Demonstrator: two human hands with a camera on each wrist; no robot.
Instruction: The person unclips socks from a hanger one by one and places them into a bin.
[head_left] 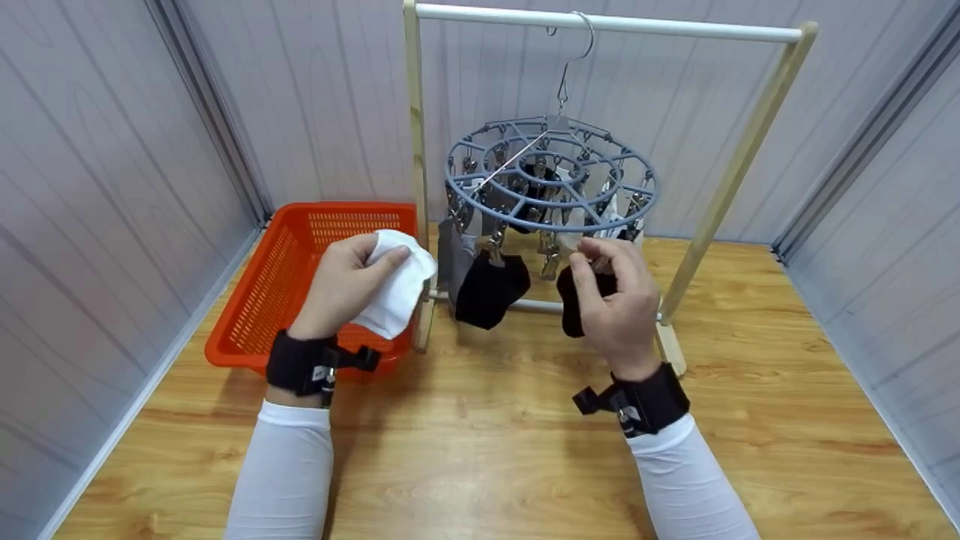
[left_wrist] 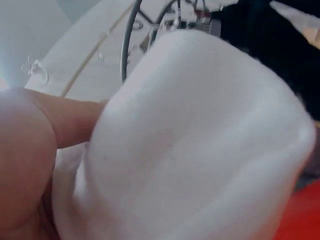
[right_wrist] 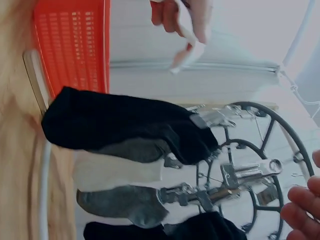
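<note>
My left hand holds a white sock, thumb on top and fingers beneath; the sock fills most of the left wrist view. To the right, a round grey drying hanger has metal clips around its rings. One black sock dangles from its front, and another black sock hangs partly behind my right hand. That hand is raised at the hanger's front right edge, thumb and fingers bent with a gap between them. The right wrist view shows its fingertips apart from a bare metal clip.
An orange basket stands on the wooden floor at the left. The hanger's hook is over the white rail of a wooden-legged rack. Grey sock and other pale socks hang farther back. Panelled walls enclose the sides.
</note>
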